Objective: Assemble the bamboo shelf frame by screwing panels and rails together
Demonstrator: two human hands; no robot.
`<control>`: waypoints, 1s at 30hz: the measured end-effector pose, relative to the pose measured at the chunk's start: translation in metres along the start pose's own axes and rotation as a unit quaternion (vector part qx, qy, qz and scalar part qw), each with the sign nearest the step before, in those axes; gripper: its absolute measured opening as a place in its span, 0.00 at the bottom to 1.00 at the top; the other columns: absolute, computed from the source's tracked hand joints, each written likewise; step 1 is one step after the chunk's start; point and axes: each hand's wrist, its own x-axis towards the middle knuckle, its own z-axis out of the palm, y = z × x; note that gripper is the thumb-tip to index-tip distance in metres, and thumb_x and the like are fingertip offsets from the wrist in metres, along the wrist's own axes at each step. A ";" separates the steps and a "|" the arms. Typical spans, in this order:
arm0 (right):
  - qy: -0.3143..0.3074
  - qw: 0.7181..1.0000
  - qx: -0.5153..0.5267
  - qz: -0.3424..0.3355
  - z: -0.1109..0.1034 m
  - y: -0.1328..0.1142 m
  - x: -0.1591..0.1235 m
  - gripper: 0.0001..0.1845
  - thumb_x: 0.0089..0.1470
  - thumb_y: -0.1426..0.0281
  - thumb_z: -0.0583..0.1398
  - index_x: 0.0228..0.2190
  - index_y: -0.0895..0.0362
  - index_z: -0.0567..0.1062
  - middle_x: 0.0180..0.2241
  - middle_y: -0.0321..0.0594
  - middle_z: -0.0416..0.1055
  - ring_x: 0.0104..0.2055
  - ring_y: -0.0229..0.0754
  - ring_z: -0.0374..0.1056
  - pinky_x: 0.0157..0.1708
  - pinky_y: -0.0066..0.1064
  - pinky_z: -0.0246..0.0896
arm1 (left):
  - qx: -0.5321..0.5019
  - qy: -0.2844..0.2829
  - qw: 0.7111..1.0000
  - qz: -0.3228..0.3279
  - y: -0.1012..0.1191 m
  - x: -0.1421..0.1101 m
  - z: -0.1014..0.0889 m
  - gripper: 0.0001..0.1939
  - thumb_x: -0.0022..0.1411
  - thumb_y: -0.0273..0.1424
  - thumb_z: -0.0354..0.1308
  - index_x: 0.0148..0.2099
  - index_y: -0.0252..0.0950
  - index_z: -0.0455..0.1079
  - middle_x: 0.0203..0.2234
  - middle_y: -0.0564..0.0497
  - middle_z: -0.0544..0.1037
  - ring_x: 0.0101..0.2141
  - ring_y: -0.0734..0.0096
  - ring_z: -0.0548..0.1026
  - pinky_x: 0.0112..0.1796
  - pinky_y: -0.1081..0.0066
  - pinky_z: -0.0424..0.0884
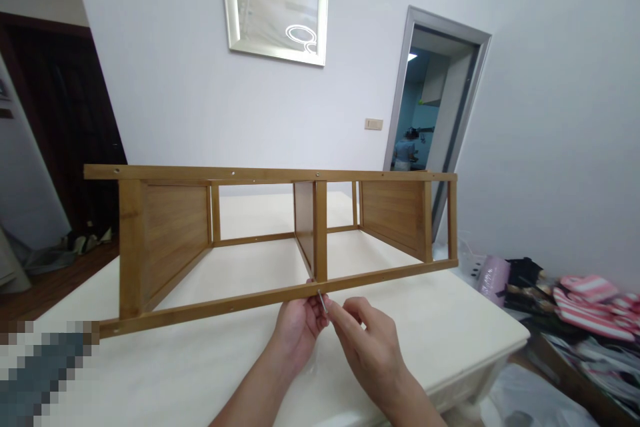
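A wooden shelf frame (320, 232) lies on its side on the white table (200, 373), with panels set between its long rails. At the middle of the near lower rail, my left hand (295, 330) is curled around the wood from below, one fingertip showing behind it. My right hand (373, 340) pinches a thin metal rod (322, 301), which looks like a hex key, between thumb and forefinger. The rod's upper end meets the lower rail just below the middle upright. Its exact fit there is too small to make out.
Clothes (590, 307) and bags are piled to the right of the table. A framed picture (275, 7) hangs on the wall behind. A person (405, 150) is visible through the doorway at the back right. Pixelated blocks cover the lower left corner.
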 end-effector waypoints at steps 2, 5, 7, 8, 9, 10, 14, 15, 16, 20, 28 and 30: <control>-0.026 1.000 -0.013 -0.004 -0.002 0.001 0.000 0.16 0.61 0.77 0.56 0.49 0.54 0.74 0.28 0.37 0.68 0.27 0.35 0.62 0.26 0.25 0.58 | 0.001 -0.001 1.000 0.003 0.000 0.000 0.000 0.06 0.60 0.25 0.58 0.29 0.33 0.69 0.19 0.52 0.73 0.19 0.77 0.70 0.22 0.76 0.68; -0.045 0.999 -0.016 -0.006 -0.002 0.003 0.000 0.17 0.61 0.77 0.55 0.50 0.53 0.73 0.29 0.38 0.69 0.28 0.36 0.62 0.27 0.26 0.59 | 0.001 -0.002 1.000 0.005 0.000 0.000 0.000 0.06 0.61 0.25 0.58 0.29 0.33 0.69 0.19 0.52 0.73 0.19 0.77 0.70 0.23 0.76 0.69; -0.041 0.999 -0.019 -0.012 -0.002 0.004 -0.001 0.19 0.61 0.77 0.55 0.50 0.52 0.73 0.29 0.37 0.70 0.27 0.35 0.62 0.26 0.26 0.58 | 0.000 -0.004 1.000 0.006 0.000 0.000 -0.001 0.07 0.61 0.25 0.58 0.29 0.33 0.69 0.19 0.52 0.73 0.19 0.77 0.70 0.23 0.76 0.70; -0.039 0.999 -0.020 -0.015 -0.002 0.005 -0.001 0.19 0.61 0.78 0.54 0.51 0.52 0.73 0.29 0.37 0.70 0.27 0.35 0.62 0.26 0.26 0.58 | 0.000 -0.005 1.000 0.005 0.000 0.000 -0.001 0.07 0.60 0.25 0.58 0.29 0.33 0.69 0.19 0.52 0.73 0.19 0.77 0.70 0.23 0.76 0.70; -0.035 0.999 -0.019 -0.019 -0.002 0.005 0.000 0.20 0.60 0.78 0.54 0.51 0.52 0.73 0.29 0.38 0.70 0.27 0.35 0.63 0.26 0.26 0.59 | 0.000 -0.007 1.000 0.005 0.000 0.000 -0.001 0.07 0.60 0.25 0.58 0.29 0.32 0.69 0.19 0.52 0.73 0.19 0.77 0.70 0.23 0.76 0.70; -0.032 0.999 -0.018 -0.023 -0.003 0.006 0.000 0.20 0.60 0.79 0.54 0.51 0.52 0.73 0.29 0.38 0.70 0.28 0.35 0.63 0.26 0.26 0.59 | 0.000 -0.009 1.000 0.003 0.000 0.001 -0.002 0.07 0.60 0.25 0.58 0.29 0.32 0.69 0.19 0.52 0.73 0.19 0.77 0.70 0.24 0.76 0.70; -0.005 0.999 -0.008 -0.044 -0.006 0.006 0.004 0.19 0.59 0.80 0.56 0.49 0.55 0.74 0.29 0.40 0.70 0.27 0.36 0.63 0.26 0.26 0.59 | -0.002 -0.014 1.000 0.002 -0.001 0.002 -0.003 0.07 0.60 0.26 0.59 0.28 0.32 0.69 0.19 0.52 0.73 0.19 0.78 0.69 0.23 0.76 0.69; 0.002 0.999 -0.007 -0.048 -0.007 0.005 0.005 0.18 0.58 0.80 0.56 0.49 0.55 0.74 0.29 0.39 0.71 0.27 0.36 0.63 0.25 0.26 0.59 | -0.002 -0.013 1.000 0.002 -0.002 0.002 -0.003 0.07 0.59 0.26 0.59 0.29 0.33 0.69 0.19 0.52 0.73 0.19 0.77 0.70 0.23 0.76 0.69; 0.005 0.999 -0.006 -0.050 -0.008 0.004 0.006 0.18 0.58 0.80 0.56 0.48 0.54 0.74 0.29 0.39 0.71 0.27 0.36 0.63 0.25 0.26 0.59 | -0.003 -0.011 1.000 0.002 -0.002 0.002 -0.003 0.07 0.59 0.27 0.59 0.29 0.33 0.69 0.19 0.52 0.73 0.20 0.77 0.70 0.22 0.76 0.69; 0.005 0.999 0.001 -0.048 -0.008 0.001 0.009 0.17 0.60 0.80 0.55 0.47 0.54 0.74 0.29 0.39 0.71 0.27 0.35 0.64 0.26 0.26 0.59 | -0.004 -0.008 1.000 0.000 -0.001 0.001 -0.002 0.06 0.59 0.27 0.59 0.29 0.33 0.69 0.20 0.52 0.74 0.21 0.76 0.71 0.22 0.77 0.69; 0.013 0.999 0.039 0.012 -0.001 -0.007 0.008 0.08 0.60 0.77 0.56 0.40 0.56 0.70 0.31 0.40 0.71 0.29 0.38 0.68 0.28 0.28 0.64 | -0.001 -0.012 1.000 -0.011 -0.001 0.000 -0.003 0.09 0.62 0.27 0.56 0.28 0.32 0.69 0.19 0.50 0.73 0.19 0.76 0.70 0.20 0.77 0.67; 0.030 0.998 0.058 0.024 0.003 -0.009 0.006 0.07 0.60 0.78 0.57 0.40 0.56 0.68 0.31 0.41 0.71 0.31 0.40 0.69 0.28 0.29 0.65 | -0.004 -0.007 1.000 -0.010 -0.001 0.001 -0.003 0.09 0.62 0.27 0.56 0.28 0.31 0.69 0.20 0.49 0.73 0.20 0.76 0.71 0.20 0.77 0.68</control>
